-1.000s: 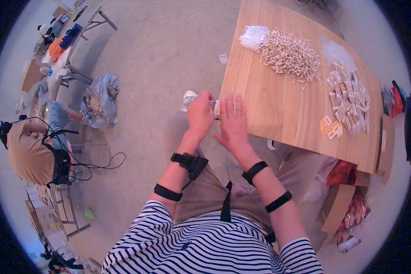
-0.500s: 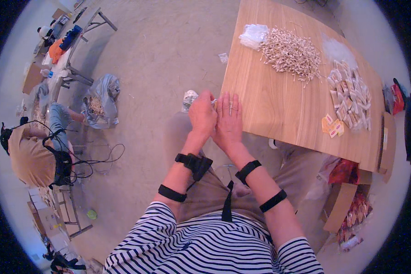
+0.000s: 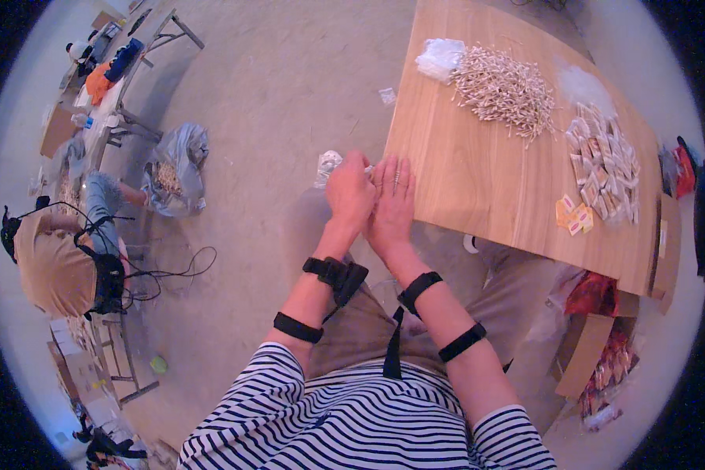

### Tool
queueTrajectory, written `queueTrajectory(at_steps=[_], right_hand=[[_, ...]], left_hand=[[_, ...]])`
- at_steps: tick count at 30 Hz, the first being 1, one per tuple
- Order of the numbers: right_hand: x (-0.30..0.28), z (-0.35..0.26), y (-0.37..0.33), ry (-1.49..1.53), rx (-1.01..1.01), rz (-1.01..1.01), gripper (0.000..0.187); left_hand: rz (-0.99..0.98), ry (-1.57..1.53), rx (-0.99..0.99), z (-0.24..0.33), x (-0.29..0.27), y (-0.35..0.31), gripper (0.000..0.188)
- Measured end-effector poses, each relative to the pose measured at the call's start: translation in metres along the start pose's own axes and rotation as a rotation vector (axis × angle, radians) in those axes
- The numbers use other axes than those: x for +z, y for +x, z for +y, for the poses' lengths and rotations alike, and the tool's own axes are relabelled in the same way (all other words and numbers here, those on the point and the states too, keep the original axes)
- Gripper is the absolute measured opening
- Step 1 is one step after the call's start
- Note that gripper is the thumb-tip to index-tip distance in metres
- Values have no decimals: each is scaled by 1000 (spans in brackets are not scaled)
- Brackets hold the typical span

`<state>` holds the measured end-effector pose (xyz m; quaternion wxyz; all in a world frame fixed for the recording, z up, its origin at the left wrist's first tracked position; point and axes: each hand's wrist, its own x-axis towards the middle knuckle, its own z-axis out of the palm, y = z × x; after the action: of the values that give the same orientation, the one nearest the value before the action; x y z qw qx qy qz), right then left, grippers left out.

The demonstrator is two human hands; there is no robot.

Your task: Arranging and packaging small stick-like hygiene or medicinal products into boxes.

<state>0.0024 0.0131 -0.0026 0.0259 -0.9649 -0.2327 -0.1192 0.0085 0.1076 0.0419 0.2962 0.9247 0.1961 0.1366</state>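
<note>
Both hands are together at the near left corner of the wooden table [image 3: 462, 172]. My left hand [image 3: 349, 194] is closed, its fingers curled around something mostly hidden. Beside it, touching, is my right hand [image 3: 390, 207], with long fingers pressed together and the thumb out of sight. A small pale bit shows between the two hands, too small to name. Across the table lies a loose heap of cotton swabs [image 3: 503, 88]. Clear plastic bags [image 3: 439, 59] lie at the heap's left edge. Filled swab packets [image 3: 603, 168] are piled at the right, near several yellow-and-white cards [image 3: 574, 215].
Under the table's right end stands an open cardboard box [image 3: 586, 352] with red packages. A crumpled whitish thing [image 3: 327, 166] shows just beyond my left hand. At far left a person [image 3: 59, 262] sits by another table, near a grey plastic bag [image 3: 178, 172] of swabs.
My hands stay together at the table corner; the left fingers and wrist have shifted slightly. The whole view has moved a little. Nothing on the table has visibly changed.
</note>
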Motion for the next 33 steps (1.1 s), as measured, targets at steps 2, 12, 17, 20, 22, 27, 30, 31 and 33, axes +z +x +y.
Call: queueTrajectory(at_steps=[2,12,17,20,22,27,30,31,33], right_hand=[[-2,1,1,7,-3,-18,77],[-11,-7,4,181,-14,-20,89],[-17,-3,3,234,9,-63,88],[-17,-4,3,240,14,-49,84],[-14,-5,2,233,10,-29,80],[-10,-2,4,154,-15,-17,72],[-16,-2,4,311,2,15,67],[-14,-3,4,281,1,23,66],[-9,-5,4,224,-2,38,63]], left_hand=[[-7,-19,-22,3,0,2,20],[67,-142,-30,-24,9,10,15],[21,-523,-195,-32,-18,-15,18],[-86,-817,-395,-40,-22,-51,24],[-134,-980,-539,-47,-14,-59,30],[-201,-1151,-669,-56,14,-43,40],[-224,-1292,-690,-55,20,-25,36],[-160,-1325,-712,-52,24,-20,35],[-30,-1390,-755,-43,34,-12,33]])
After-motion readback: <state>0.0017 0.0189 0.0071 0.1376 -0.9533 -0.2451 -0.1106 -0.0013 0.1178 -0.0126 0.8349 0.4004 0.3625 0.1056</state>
